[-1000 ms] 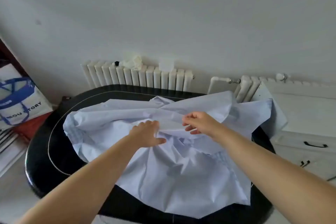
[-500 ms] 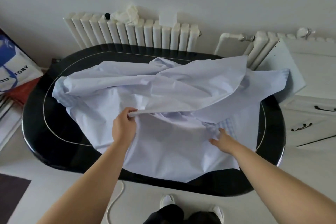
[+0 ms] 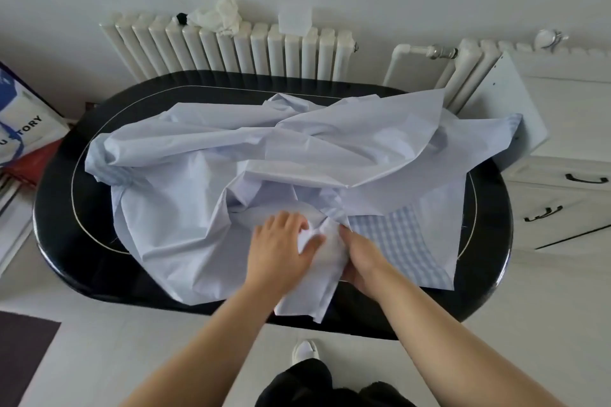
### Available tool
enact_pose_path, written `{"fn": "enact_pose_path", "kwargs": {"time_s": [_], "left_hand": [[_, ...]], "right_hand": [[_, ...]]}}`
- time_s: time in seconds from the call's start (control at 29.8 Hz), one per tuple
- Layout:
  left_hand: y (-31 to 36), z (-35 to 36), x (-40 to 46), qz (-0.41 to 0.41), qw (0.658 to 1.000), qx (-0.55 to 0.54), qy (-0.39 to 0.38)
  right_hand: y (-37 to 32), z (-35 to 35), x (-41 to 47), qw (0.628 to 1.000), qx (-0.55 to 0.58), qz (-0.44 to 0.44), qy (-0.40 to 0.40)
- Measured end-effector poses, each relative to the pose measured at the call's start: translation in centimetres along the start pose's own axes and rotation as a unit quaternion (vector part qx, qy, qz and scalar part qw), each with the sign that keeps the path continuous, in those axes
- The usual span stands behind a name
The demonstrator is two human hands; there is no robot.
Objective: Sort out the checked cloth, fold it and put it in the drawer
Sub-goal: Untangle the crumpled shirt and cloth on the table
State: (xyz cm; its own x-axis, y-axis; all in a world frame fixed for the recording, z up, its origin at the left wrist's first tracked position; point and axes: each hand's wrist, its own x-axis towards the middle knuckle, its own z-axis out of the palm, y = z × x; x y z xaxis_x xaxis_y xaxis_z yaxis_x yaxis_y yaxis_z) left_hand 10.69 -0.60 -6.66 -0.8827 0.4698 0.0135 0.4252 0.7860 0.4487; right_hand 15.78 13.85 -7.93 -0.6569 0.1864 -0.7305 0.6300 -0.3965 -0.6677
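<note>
White wall and ribbed radiator [image 3: 231,49] at the far side; a glossy black oval table [image 3: 62,208] fills the middle ground, its long axis running left to right across the view.

Left of the hands: a printed bag [image 3: 23,129] is seen leaning beyond the table's left end. The checked cloth [image 3: 185,208] is spread crumpled over most of the tabletop, long axis left to right along the table, a bunched, gathered end pointing to the far left, well apart from both hands.

At the hands: the left hand [image 3: 281,248] is laid on the cloth near its front edge, fingers loosely bent, the thumb pressed into a raised pucker of fabric. The right hand [image 3: 360,258] is met just beside it, fingers pinching and tucked under the same pucker; a flap hangs over the table's front rim below both. Neither hand is clearly nearer; the gathered knot lies between them, touching both.

Right of the hands: a patch with the check pattern showing plainly is seen just beside the right hand. Beyond it the cloth's right end is draped off the table toward the white cabinet, where a drawer [image 3: 562,182] with a dark handle is seen shut.

Judgement: sorting is in hand; the cloth is not yet flat. The next move is likely to turn on drawing the pucker apart along the long axis.
</note>
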Motion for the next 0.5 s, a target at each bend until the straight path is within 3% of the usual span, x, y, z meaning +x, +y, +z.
{"fn": "enact_pose_path", "kwargs": {"time_s": [0.03,0.1,0.2,0.3,0.37,0.44,0.5], "left_hand": [[0.6,0.6,-1.2,-0.046,0.994,-0.045,-0.093],[1.4,1.6,-3.4,-0.063,0.982,-0.060,-0.166],[1.9,2.8,-6.0,-0.008,0.993,0.000,-0.121],[2.1,3.6,-7.2,0.038,0.999,0.012,-0.006],[2.7,3.3,-7.8,0.043,0.999,0.025,0.014],[3.6,2.8,-8.6,0.055,0.998,0.024,-0.012],[4.6,1.8,-9.5,0.054,0.998,0.002,-0.032]], "right_hand": [[-0.1,-0.2,-0.2,0.998,0.049,0.018,-0.031],[-0.1,-0.6,-0.4,0.991,0.099,0.031,-0.083],[0.4,-1.7,-1.4,0.988,0.076,0.026,-0.129],[1.6,-2.6,-2.8,0.984,-0.076,0.021,-0.158],[2.5,-3.5,-3.8,0.975,-0.201,0.005,-0.098],[3.4,-4.6,-4.6,0.969,-0.243,-0.013,-0.034],[3.7,-5.4,-5.4,0.952,-0.290,-0.099,-0.019]]}}
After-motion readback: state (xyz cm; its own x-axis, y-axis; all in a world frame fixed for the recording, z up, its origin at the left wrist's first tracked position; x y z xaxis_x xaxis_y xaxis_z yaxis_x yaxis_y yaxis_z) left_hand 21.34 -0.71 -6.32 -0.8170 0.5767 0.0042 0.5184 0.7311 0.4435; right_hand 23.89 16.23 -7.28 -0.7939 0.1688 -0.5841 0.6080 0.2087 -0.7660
